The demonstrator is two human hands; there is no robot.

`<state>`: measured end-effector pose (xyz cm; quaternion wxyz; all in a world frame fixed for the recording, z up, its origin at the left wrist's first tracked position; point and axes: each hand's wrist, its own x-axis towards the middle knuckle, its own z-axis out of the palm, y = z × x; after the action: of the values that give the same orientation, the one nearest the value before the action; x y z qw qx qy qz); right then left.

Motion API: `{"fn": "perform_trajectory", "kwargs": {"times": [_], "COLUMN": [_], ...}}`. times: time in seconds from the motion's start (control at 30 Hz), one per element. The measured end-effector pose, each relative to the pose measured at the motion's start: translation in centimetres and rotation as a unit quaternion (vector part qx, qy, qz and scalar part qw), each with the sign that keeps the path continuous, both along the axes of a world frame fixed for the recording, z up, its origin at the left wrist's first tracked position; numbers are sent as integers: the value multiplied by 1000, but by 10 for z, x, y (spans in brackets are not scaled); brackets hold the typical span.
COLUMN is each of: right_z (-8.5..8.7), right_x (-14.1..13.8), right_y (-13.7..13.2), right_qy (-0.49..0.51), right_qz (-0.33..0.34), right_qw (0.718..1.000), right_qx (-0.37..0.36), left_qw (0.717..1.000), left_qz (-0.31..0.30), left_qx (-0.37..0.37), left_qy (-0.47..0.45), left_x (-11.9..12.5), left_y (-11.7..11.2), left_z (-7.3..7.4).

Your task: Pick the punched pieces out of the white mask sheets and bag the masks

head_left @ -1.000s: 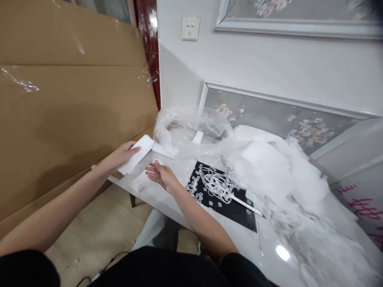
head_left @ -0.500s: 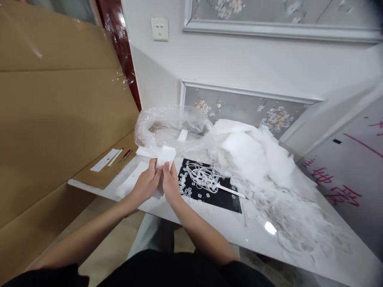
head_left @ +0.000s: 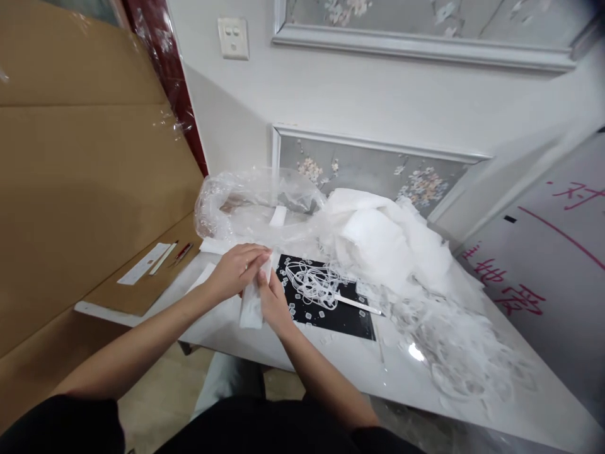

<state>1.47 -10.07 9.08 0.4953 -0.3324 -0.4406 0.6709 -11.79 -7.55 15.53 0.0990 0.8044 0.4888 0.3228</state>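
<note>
A folded white strip (head_left: 252,313), soft like thin foam or cloth, stands between both hands, its lower end hanging toward the table edge. My left hand (head_left: 239,271) is closed over the strip's upper part from the left, fingers together. My right hand (head_left: 274,297) grips the same strip from the right, thumb on its face. Some fingers are hidden behind the strip. Just right of the hands lies a black mat (head_left: 350,324) with small clear square pieces, a tangle of white cord (head_left: 312,284) and a slim white-handled knife (head_left: 357,304).
Behind the hands lies a clear plastic bag (head_left: 212,211). White soft sheets (head_left: 378,239) are heaped against the wall, with clear scraps (head_left: 472,353) to the right. Cardboard (head_left: 94,202) stands at left; a paper strip (head_left: 144,263) and a red pen-like tool (head_left: 183,252) lie near it.
My left hand has moved up and over the top of the white strip, covering it. The strip's lower end now shows beneath the hands. The view has shifted slightly right.
</note>
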Motion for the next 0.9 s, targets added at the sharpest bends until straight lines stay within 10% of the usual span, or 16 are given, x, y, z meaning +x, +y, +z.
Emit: {"fn": "perform_trajectory", "kwargs": {"times": [0.3,0.57,0.77,0.9], "right_z": [-20,-13,-5,-1], "right_x": [35,52,38,26], "right_y": [28,42,53,88], "right_qy": [60,120,73,14], "right_qz": [-23,-83,-25,10], "right_qw": [995,986,996,999], "right_qx": [-78,-85,-37,-45], "left_qw": [970,951,936,869], "left_qz": [118,66,-29,-32], "left_qx": [-208,-298,-282,-391], "left_qy": [-54,36,-208,-301], "left_x": [-39,-32,-1,13], "left_y": [17,26,52,90], "left_z": [-27,-37,-19,-25]}}
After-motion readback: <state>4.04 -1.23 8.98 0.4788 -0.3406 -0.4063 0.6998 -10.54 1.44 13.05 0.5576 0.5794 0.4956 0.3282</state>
